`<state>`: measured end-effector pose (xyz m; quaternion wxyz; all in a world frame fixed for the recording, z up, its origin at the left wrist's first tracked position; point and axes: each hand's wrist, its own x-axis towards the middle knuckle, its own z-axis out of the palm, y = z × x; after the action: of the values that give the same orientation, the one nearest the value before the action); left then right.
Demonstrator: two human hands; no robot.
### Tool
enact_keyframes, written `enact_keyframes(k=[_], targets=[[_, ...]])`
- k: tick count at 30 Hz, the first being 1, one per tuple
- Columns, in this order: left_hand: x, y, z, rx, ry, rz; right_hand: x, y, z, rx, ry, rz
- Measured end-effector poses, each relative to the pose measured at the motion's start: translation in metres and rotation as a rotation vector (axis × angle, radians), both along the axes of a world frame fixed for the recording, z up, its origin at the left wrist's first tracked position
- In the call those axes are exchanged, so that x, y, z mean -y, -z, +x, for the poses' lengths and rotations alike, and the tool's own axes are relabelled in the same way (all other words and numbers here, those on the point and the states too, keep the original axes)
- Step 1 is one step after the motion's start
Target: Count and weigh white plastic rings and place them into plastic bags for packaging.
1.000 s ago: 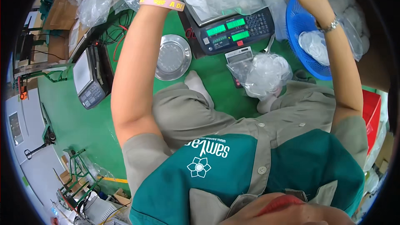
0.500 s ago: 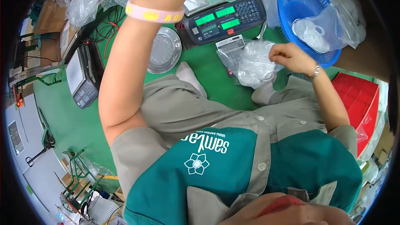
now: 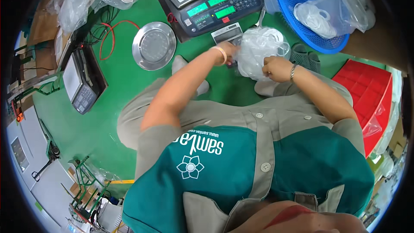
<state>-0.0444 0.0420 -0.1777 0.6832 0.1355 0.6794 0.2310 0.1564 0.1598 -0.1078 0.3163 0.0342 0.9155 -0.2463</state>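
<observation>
Clear plastic bag [image 3: 258, 54] between both hands, beside scale [image 3: 211, 0]

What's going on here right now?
A person sits on the green floor with both hands on a clear plastic bag of white rings. The left hand and the right hand hold it from either side, in front of a counting scale. A blue basket and a round metal dish sit nearby.
</observation>
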Motion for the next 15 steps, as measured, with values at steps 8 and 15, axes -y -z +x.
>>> enact_keyframes(k=[8, 15], targets=[[-0.021, -0.102, 0.028, -0.271, -0.17, 0.747, -0.06, -0.088, -0.025, -0.595, 0.73, -0.683], [0.003, -0.17, -0.004, -0.793, 0.187, 0.949, -0.033, -0.061, -0.027, 0.199, -0.041, 0.377]])
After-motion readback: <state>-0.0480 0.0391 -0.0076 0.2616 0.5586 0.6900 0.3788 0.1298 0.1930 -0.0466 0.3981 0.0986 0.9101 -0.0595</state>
